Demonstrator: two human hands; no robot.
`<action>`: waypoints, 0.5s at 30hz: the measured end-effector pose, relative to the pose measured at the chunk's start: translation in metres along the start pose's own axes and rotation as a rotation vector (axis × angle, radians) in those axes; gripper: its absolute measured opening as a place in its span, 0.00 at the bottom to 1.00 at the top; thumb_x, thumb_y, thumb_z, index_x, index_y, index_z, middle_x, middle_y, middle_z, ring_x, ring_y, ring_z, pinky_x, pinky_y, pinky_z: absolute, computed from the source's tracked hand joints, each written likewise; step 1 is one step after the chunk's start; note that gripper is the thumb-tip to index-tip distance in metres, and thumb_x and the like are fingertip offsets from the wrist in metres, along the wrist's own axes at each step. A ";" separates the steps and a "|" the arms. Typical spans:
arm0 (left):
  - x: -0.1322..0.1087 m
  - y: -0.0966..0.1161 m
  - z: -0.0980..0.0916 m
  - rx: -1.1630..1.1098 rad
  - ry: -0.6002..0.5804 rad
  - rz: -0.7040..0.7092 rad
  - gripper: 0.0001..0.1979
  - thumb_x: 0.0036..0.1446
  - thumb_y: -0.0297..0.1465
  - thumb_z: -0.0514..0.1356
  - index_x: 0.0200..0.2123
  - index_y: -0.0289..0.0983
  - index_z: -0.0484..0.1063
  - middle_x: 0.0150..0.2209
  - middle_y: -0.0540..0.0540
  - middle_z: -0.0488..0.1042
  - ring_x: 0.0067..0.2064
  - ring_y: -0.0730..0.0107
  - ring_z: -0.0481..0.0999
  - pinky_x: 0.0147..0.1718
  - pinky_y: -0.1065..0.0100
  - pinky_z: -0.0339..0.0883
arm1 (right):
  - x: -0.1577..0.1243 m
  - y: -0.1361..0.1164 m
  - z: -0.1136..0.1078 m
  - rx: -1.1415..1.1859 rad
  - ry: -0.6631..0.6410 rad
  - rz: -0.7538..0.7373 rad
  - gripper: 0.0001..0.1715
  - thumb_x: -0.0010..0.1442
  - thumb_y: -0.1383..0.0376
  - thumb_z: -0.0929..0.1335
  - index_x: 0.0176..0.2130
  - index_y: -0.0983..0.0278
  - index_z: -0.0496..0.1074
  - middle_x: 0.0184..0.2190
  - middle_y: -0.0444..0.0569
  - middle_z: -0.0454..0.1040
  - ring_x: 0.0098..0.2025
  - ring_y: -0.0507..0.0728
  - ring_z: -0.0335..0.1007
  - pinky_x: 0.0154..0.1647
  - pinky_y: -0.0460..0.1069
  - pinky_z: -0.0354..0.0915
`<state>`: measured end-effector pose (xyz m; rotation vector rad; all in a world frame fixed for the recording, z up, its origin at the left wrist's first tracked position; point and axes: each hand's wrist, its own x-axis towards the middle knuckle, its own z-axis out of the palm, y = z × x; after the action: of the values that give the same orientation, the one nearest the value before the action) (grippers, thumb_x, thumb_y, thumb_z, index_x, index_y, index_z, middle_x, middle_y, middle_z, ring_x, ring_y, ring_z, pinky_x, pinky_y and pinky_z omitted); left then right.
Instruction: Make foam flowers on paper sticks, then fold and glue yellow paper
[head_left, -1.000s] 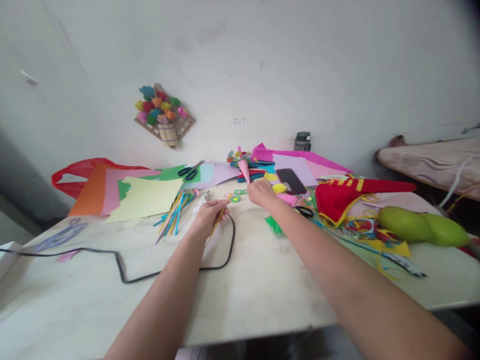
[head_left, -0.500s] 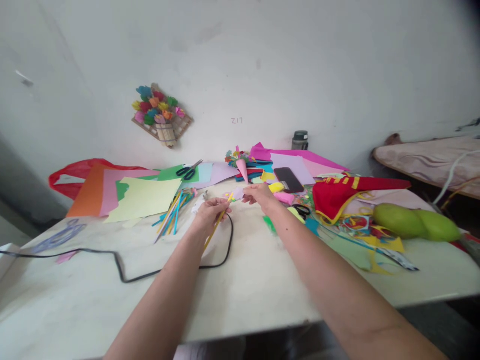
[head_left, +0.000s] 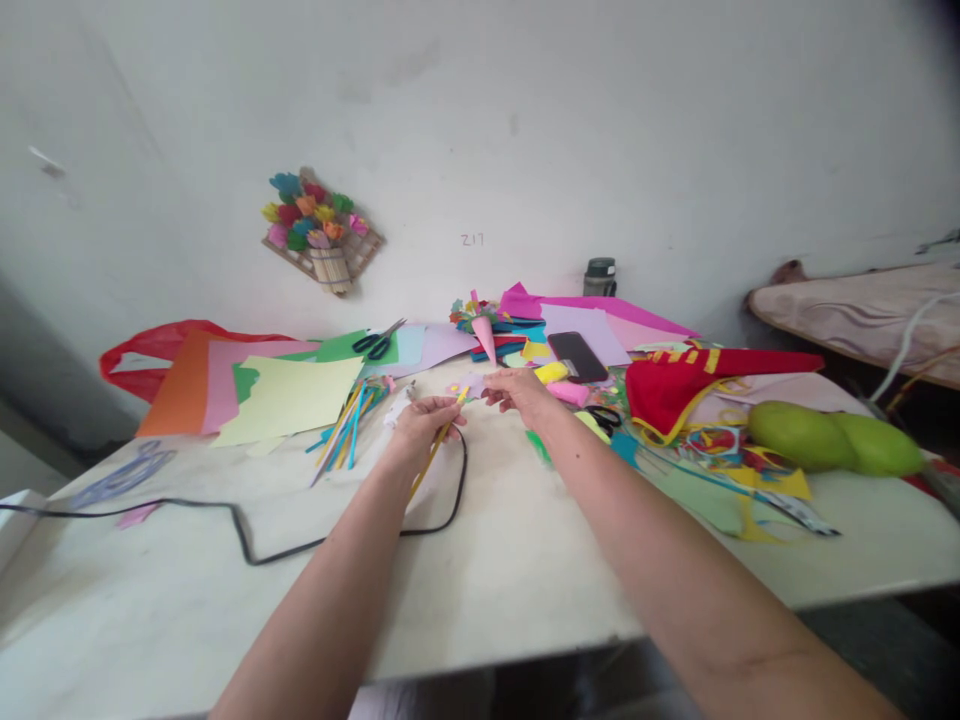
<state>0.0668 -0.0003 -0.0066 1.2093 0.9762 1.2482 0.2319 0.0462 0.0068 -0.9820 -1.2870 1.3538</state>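
A thin yellow stick [head_left: 426,474] slants up between the fingers of my left hand [head_left: 425,425], its tip close to my right hand [head_left: 517,388]. My right hand's thumb and fingers are bent together near that tip; whatever they may pinch is too small to make out. Just beyond the fingertips lies a lilac paper piece [head_left: 475,383] with tiny yellow bits on and around it. Partly behind my left hand is a white glue gun [head_left: 400,405], and a black cable [head_left: 289,550] runs under my left forearm. A pink paper cone with small flowers [head_left: 484,335] lies past both hands.
Left of my hands are a bundle of coloured paper sticks [head_left: 346,425], coloured sheets [head_left: 292,405] and scissors [head_left: 379,345]. To the right lie a phone [head_left: 577,357], a yellow marker [head_left: 553,373], a red cloth [head_left: 671,390], green mangoes [head_left: 802,437] and paper scraps [head_left: 697,497].
My right hand's fingers have shifted very slightly by the stick's tip. My left hand keeps its hold on the yellow stick, and the view has moved a little.
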 end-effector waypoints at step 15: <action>-0.001 0.002 0.002 0.059 0.034 -0.001 0.13 0.39 0.35 0.65 0.24 0.32 0.67 0.19 0.48 0.72 0.15 0.81 0.63 0.14 0.76 0.51 | 0.000 0.001 0.001 -0.016 -0.039 -0.004 0.05 0.43 0.67 0.66 0.21 0.68 0.70 0.19 0.46 0.73 0.18 0.47 0.63 0.15 0.41 0.53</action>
<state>0.0688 -0.0021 -0.0048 1.2366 1.0448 1.2498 0.2310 0.0460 0.0055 -0.9682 -1.3300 1.3677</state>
